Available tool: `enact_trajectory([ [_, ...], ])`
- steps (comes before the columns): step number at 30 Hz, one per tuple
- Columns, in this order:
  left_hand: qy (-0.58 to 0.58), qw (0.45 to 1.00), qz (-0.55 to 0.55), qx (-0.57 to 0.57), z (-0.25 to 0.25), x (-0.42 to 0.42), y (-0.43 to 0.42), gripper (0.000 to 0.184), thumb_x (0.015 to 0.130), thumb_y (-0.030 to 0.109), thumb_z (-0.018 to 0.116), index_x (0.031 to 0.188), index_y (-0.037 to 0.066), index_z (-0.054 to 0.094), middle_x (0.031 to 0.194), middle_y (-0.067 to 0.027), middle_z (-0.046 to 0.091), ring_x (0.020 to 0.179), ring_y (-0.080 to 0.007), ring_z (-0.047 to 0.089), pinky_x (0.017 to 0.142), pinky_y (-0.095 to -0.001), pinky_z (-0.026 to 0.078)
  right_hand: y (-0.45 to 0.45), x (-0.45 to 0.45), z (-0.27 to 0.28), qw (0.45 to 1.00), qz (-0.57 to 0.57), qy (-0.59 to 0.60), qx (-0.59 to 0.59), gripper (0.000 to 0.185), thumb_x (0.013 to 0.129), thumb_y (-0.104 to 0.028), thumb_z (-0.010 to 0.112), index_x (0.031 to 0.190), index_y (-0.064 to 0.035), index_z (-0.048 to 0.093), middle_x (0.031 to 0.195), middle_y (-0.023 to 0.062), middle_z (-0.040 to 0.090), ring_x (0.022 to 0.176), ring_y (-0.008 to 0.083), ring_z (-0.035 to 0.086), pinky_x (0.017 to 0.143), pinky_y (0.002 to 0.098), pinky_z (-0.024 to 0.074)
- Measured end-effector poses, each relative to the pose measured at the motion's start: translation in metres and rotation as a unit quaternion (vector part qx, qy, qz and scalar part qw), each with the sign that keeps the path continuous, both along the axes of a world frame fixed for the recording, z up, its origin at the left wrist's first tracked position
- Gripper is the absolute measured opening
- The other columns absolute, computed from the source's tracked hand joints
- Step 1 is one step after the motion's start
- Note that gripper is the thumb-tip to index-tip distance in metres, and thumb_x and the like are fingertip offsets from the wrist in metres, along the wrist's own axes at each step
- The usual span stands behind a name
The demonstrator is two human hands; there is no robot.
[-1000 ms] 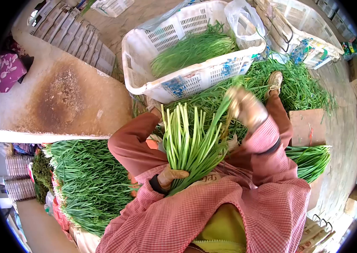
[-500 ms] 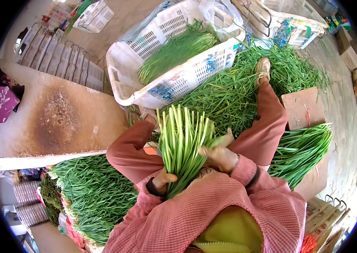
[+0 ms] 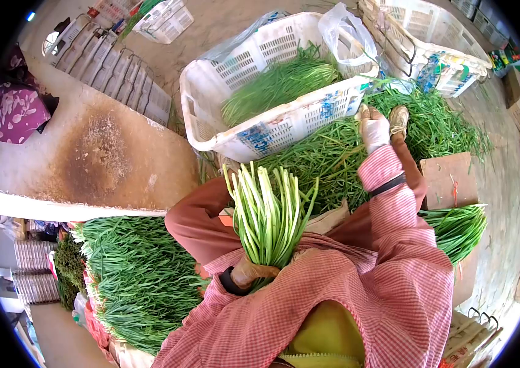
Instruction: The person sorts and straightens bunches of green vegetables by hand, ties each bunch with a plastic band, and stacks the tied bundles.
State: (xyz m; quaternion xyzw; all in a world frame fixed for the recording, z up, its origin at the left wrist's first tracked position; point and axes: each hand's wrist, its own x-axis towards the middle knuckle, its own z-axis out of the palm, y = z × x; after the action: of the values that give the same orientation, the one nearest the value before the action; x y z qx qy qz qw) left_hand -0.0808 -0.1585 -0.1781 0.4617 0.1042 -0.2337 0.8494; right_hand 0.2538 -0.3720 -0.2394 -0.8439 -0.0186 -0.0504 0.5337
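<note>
My left hand is closed around the lower part of a bunch of garlic chives, held upright in front of my lap with the pale cut stalk ends pointing away from me. My right hand, whitish over its back, is stretched forward above a pile of loose green leaves, beside the near corner of a white plastic basket. Its fingertips point away and look apart, with nothing visible in them. More chives lie inside the basket.
Stacked chives lie at my left, below a stained tabletop. At my right, another bunch rests on cardboard. A second white basket stands at the back right; folded crates line the back left.
My right hand has left the chive bunch and swung forward to the loose leaves near the basket. The left hand still holds the bunch. The whole view has shifted slightly.
</note>
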Motion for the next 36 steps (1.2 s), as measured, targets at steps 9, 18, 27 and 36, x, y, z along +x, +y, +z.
enact_trajectory([
  [9, 0.015, 0.999, 0.02, -0.028, -0.002, 0.002, -0.002, 0.071, 0.065, -0.005, 0.069, 0.127, 0.006, 0.036, 0.122, -0.007, 0.047, 0.112, -0.0181, 0.044, 0.095, -0.0311, 0.034, 0.039, -0.136, 0.112, 0.812, 0.548, 0.035, -0.199, 0.042, 0.075, -0.036, 0.061, 0.106, -0.0074, 0.058, 0.132, 0.0113, 0.037, 0.125, 0.0307, 0.027, 0.104, 0.0442, 0.0206],
  [18, 0.006, 0.999, 0.013, -0.042, 0.003, 0.001, 0.0, 0.071, 0.064, -0.007, 0.068, 0.127, 0.007, 0.037, 0.122, -0.0065, 0.047, 0.111, -0.0177, 0.044, 0.094, -0.0309, 0.034, -0.01, -0.045, 0.037, 0.998, -0.033, -0.016, 0.054, 0.017, 0.087, -0.017, 0.047, 0.089, -0.0038, 0.058, 0.083, 0.0124, 0.06, 0.072, 0.0198, 0.058, 0.062, 0.0281, 0.0487],
  [27, -0.015, 1.0, 0.012, 0.007, 0.007, 0.012, -0.005, 0.07, 0.064, -0.007, 0.068, 0.126, 0.008, 0.039, 0.12, -0.0049, 0.048, 0.11, -0.0158, 0.044, 0.094, -0.03, 0.035, 0.023, -0.18, 0.016, 0.799, 0.394, 0.298, 0.343, 0.08, 0.073, -0.028, 0.068, 0.135, -0.0123, 0.02, 0.134, 0.0155, 0.032, 0.119, 0.0235, 0.038, 0.101, 0.0377, 0.0278],
  [36, -0.051, 0.99, -0.099, 0.087, 0.039, 0.009, 0.018, 0.051, 0.079, 0.014, 0.063, 0.123, 0.004, 0.041, 0.124, -0.0047, 0.046, 0.113, -0.0148, 0.041, 0.094, -0.027, 0.032, 0.062, -0.174, 0.066, 0.805, 0.319, 0.304, 0.398, 0.033, 0.074, -0.004, 0.063, 0.106, 0.0002, 0.055, 0.114, 0.0084, 0.055, 0.108, 0.0191, 0.05, 0.09, 0.029, 0.0413],
])
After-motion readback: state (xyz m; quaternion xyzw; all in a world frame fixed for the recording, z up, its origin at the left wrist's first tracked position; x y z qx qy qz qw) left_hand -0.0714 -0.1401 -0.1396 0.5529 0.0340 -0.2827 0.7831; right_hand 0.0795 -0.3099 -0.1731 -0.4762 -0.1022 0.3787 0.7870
